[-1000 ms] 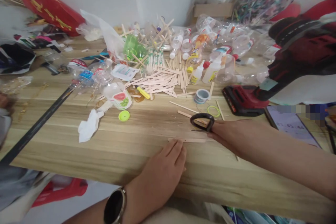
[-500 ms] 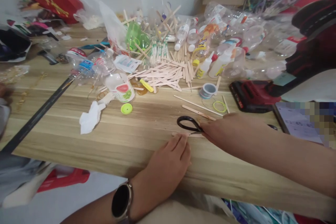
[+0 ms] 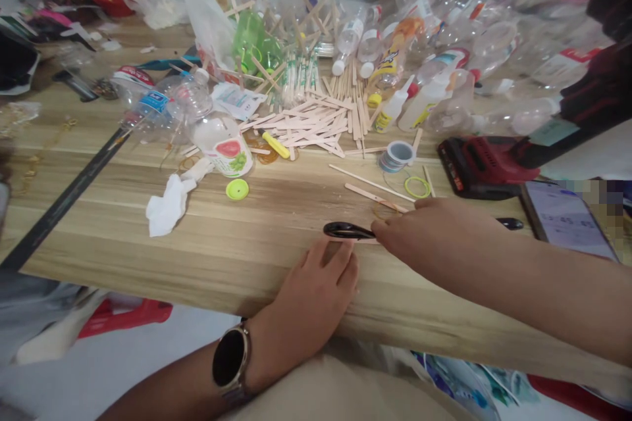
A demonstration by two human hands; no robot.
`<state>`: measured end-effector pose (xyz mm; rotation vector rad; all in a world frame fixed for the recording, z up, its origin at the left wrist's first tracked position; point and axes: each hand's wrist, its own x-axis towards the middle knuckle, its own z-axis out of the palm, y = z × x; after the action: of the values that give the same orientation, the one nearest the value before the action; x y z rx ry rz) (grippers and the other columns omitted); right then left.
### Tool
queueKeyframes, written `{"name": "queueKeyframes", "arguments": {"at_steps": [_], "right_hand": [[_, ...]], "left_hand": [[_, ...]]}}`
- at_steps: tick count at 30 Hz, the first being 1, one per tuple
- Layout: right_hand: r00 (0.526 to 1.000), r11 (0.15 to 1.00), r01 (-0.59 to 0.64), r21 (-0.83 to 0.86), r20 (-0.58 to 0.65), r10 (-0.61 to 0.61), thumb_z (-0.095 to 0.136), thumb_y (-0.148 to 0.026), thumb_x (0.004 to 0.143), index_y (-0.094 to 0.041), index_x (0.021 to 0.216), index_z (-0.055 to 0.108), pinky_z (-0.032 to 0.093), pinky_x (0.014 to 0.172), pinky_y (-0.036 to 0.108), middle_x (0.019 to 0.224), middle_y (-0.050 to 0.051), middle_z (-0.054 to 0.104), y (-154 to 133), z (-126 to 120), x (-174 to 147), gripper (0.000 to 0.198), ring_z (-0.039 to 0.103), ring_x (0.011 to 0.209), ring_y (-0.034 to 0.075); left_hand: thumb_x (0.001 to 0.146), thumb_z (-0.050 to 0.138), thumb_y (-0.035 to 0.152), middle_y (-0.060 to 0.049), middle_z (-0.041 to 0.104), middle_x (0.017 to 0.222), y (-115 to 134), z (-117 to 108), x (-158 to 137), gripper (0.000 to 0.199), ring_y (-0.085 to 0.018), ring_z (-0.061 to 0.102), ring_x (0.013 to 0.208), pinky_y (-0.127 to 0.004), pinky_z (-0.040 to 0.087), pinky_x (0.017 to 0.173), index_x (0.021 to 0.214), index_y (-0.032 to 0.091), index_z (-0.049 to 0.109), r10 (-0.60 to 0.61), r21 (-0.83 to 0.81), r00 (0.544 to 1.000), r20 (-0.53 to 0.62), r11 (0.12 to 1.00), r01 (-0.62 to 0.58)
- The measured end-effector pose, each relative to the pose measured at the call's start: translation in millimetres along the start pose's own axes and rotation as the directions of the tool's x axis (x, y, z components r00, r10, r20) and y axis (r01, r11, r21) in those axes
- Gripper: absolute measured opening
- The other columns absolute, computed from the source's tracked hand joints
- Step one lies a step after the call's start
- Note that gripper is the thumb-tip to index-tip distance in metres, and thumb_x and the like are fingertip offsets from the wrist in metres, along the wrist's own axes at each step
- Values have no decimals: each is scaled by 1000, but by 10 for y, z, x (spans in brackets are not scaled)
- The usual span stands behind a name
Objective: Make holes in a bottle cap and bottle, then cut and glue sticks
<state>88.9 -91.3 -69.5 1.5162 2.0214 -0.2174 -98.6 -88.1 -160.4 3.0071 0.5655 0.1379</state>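
My left hand (image 3: 320,283), with a watch (image 3: 231,356) on its wrist, lies on the table's near side, fingertips holding down a thin wooden craft stick (image 3: 366,241). Most of that stick is covered by the hands. Closed around a pair of scissors, my right hand (image 3: 419,230) is just to the right; one black loop of the scissors (image 3: 348,230) sticks out left above the stick. The blades are hidden. Beyond the right hand lie another craft stick (image 3: 375,197), a thin rod (image 3: 370,182) and a green rubber band (image 3: 417,187).
Behind are a pile of craft sticks (image 3: 316,122), a spool (image 3: 396,156), glue bottles (image 3: 394,107) and several plastic bottles (image 3: 350,39). A cordless drill (image 3: 488,168) and a phone (image 3: 567,220) stand right. Left are a tissue (image 3: 168,206), a green lid (image 3: 237,189) and a dark strip (image 3: 64,194).
The scissors have turned in my right hand's grip, so their black loop looks flatter and lower. My left hand stays on the stick. The camera view has shifted slightly.
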Motion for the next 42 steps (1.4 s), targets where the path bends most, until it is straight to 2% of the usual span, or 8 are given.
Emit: {"name": "queueKeyframes", "arguments": {"at_steps": [13,17,21,25,28,34,38,42], "right_hand": [[981,986,55,159,175,-83,53,8,67,-15,64,66,44,54,27,65,6,70,51,94,189,26,69,65,23],[972,950,-57,307,236,-18,49,-8,83,-18,62,59,38,45,23,57,2,66,97,101,145,25,63,52,16],[954,683,-227,694,299,14,32,-27,97,-19,65,53,39,45,21,54,2,66,133,209,46,39,61,50,13],[944,318,-305,898,330,-27,37,-33,94,-20,75,52,37,41,20,59,2,68,126,386,17,27,59,46,12],[959,245,-259,934,279,-50,38,-38,94,-19,75,55,36,42,19,54,0,64,101,435,6,31,55,44,11],[986,509,1,861,-86,143,33,-39,97,-19,78,64,47,56,24,67,2,69,21,466,-172,41,64,57,14],[776,958,74,277,-619,119,33,-14,92,-17,93,66,47,52,30,85,9,74,-57,533,-352,34,66,63,20],[637,1000,8,-12,-771,-15,33,-4,87,-11,107,67,48,52,31,89,12,74,-121,525,-427,39,69,71,24]], "left_hand": [[101,39,21,-12,68,107,45,-124,-47,28,-22,60,109,-35,49,96,98,10,64,142,-321,985,-102,932,-168],[101,39,23,-6,68,97,-7,-197,-36,28,-17,62,91,-30,51,84,92,15,64,-50,-557,996,-78,831,-2],[96,48,24,-8,64,90,-46,-221,105,17,-24,60,88,-39,51,79,90,14,61,-299,-377,954,12,882,281],[92,55,26,-9,61,84,-8,-160,276,13,-27,59,85,-42,51,76,84,15,57,-290,-217,957,19,933,287],[92,49,18,-8,62,84,17,-133,326,12,-25,60,86,-40,51,77,81,17,55,-328,-273,944,21,907,321],[98,37,23,-5,69,84,16,-302,287,17,-20,64,71,-31,49,62,100,17,54,-505,-570,838,207,634,523],[101,33,29,-4,70,83,55,-386,247,27,-18,65,72,-28,50,64,90,20,56,-469,-673,874,126,607,423],[100,32,23,-4,70,83,126,-321,202,25,-19,66,72,-32,53,68,96,20,57,-418,-531,908,-31,777,339]]}}
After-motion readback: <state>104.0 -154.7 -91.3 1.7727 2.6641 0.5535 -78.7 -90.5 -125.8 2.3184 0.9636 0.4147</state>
